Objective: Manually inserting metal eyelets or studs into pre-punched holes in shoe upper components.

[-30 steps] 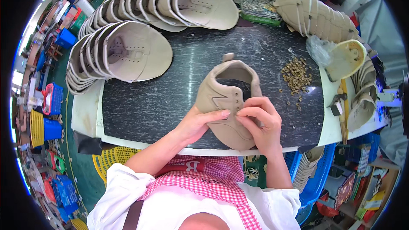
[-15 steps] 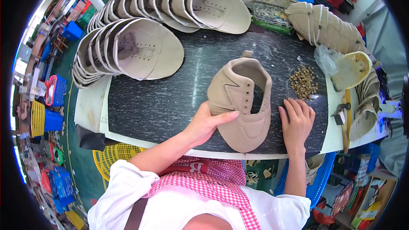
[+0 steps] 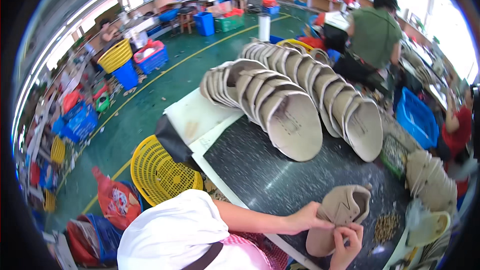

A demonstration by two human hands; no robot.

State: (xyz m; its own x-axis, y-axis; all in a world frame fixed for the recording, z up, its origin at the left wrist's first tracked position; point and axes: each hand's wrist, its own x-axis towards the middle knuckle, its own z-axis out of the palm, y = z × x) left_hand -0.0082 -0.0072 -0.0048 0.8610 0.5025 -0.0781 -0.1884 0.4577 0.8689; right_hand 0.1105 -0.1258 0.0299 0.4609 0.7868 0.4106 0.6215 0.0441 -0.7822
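A beige shoe upper (image 3: 345,207) lies on the dark table top (image 3: 260,170) near its front edge. My left hand (image 3: 311,218) grips the upper's near left side. My right hand (image 3: 346,242) comes up from below, and its fingertips pinch the upper's edge close to the left thumb. A small heap of brass-coloured eyelets (image 3: 386,227) lies just right of the shoe.
Two long overlapping rows of beige uppers (image 3: 290,105) fill the far side of the table. More uppers (image 3: 430,185) are stacked at the right. A yellow basket (image 3: 160,172) stands left of the table, a blue crate (image 3: 416,117) beyond it. A person in green (image 3: 372,35) sits behind.
My right hand has come back from the table beside the eyelets onto the shoe upper. The left hand kept its hold. The view has swung to the left.
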